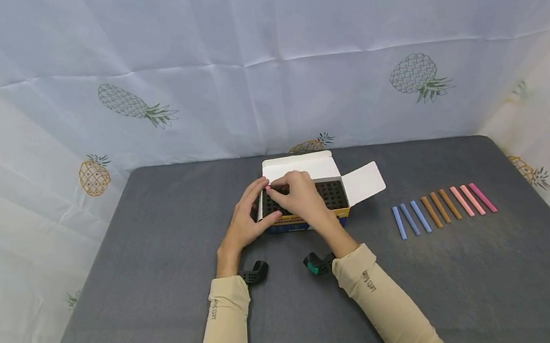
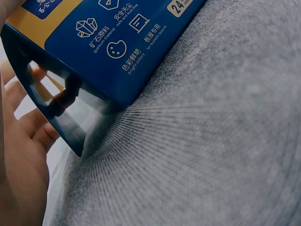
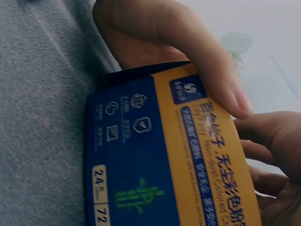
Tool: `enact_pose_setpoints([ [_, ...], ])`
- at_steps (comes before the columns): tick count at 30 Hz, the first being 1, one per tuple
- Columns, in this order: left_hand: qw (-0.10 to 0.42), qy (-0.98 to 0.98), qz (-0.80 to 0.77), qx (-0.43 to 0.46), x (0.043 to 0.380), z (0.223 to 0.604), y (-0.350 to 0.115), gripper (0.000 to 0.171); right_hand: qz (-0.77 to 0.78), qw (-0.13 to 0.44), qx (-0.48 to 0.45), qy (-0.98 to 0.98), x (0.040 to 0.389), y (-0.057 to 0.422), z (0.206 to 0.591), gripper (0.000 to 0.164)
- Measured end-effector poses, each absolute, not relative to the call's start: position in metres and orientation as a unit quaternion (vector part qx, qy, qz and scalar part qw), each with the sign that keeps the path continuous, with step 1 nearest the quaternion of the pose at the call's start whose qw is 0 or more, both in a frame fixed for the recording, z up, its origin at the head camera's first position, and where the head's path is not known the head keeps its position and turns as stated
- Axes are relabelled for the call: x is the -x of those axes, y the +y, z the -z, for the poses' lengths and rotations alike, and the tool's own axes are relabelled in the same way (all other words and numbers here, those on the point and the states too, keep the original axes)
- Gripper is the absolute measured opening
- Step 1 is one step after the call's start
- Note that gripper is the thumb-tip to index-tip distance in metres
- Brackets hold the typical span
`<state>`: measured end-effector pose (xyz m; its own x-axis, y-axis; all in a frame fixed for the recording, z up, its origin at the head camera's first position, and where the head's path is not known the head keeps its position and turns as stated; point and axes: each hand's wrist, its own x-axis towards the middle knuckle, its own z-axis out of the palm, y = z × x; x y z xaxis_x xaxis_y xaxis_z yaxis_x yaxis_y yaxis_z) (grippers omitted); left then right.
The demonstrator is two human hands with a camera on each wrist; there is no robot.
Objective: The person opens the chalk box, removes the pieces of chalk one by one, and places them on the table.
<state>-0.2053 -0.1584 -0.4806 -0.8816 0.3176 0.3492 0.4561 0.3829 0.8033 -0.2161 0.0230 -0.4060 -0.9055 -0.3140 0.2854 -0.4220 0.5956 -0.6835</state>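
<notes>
A blue and yellow chalk box (image 1: 307, 224) stands with its white lid flap folded up at the back, showing a black insert (image 1: 333, 193) full of round holes. Around the box's left end my left hand (image 1: 244, 225) grips it, thumb over the front top edge and fingers along the far side. My right hand (image 1: 304, 196) reaches over the insert and pinches a pink chalk stick (image 1: 268, 187) at the back left corner, close to the left fingertips. Most of the stick is hidden. In the right wrist view, the box front (image 3: 141, 146) shows beneath the left thumb.
To the right lies a slanted row of chalks: blue sticks (image 1: 411, 219), brown sticks (image 1: 441, 207), light pink sticks (image 1: 466, 200) and a magenta stick (image 1: 482, 197). A white side flap (image 1: 365, 183) sticks out from the box toward them. The grey table (image 1: 139, 279) meets a pineapple-print curtain (image 1: 247, 112).
</notes>
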Motion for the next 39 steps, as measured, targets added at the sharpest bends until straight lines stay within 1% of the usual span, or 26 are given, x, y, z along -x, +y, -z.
enact_pose_setpoints([
  [2, 0.069, -0.83, 0.503, 0.232, 0.205, 0.48, -0.158, 0.089, -0.392, 0.065, -0.195, -0.897, 0.214, 0.02, 0.406, 0.021],
  [7, 0.075, -0.829, 0.501, 0.235, 0.205, 0.48, -0.159, 0.081, -0.372, 0.067, -0.164, -0.911, 0.212, 0.013, 0.406, 0.019],
  [9, 0.078, -0.828, 0.501, 0.238, 0.206, 0.48, -0.159, 0.077, -0.36, 0.072, -0.151, -0.918, 0.212, 0.01, 0.406, 0.019],
  [13, 0.08, -0.827, 0.502, 0.24, 0.206, 0.481, -0.159, 0.075, -0.33, 0.088, -0.136, -0.93, 0.212, 0.006, 0.406, 0.017],
  [20, 0.081, -0.828, 0.5, 0.24, 0.205, 0.481, -0.159, 0.077, -0.304, 0.114, -0.137, -0.936, 0.212, 0.003, 0.408, 0.016],
  [24, 0.084, -0.827, 0.5, 0.243, 0.205, 0.481, -0.159, 0.082, -0.304, 0.128, -0.142, -0.933, 0.212, 0.005, 0.411, 0.016],
  [28, 0.084, -0.827, 0.5, 0.244, 0.204, 0.481, -0.159, 0.086, -0.344, 0.153, -0.147, -0.915, 0.213, 0.007, 0.412, 0.017],
  [33, 0.079, -0.826, 0.503, 0.242, 0.204, 0.48, -0.158, 0.086, -0.396, 0.19, -0.161, -0.884, 0.215, 0.008, 0.411, 0.018],
  [36, 0.076, -0.827, 0.504, 0.239, 0.204, 0.48, -0.158, 0.087, -0.404, 0.188, -0.163, -0.88, 0.217, 0.008, 0.412, 0.019],
  [39, 0.075, -0.826, 0.505, 0.238, 0.204, 0.48, -0.158, 0.087, -0.407, 0.17, -0.157, -0.884, 0.218, 0.008, 0.413, 0.021],
])
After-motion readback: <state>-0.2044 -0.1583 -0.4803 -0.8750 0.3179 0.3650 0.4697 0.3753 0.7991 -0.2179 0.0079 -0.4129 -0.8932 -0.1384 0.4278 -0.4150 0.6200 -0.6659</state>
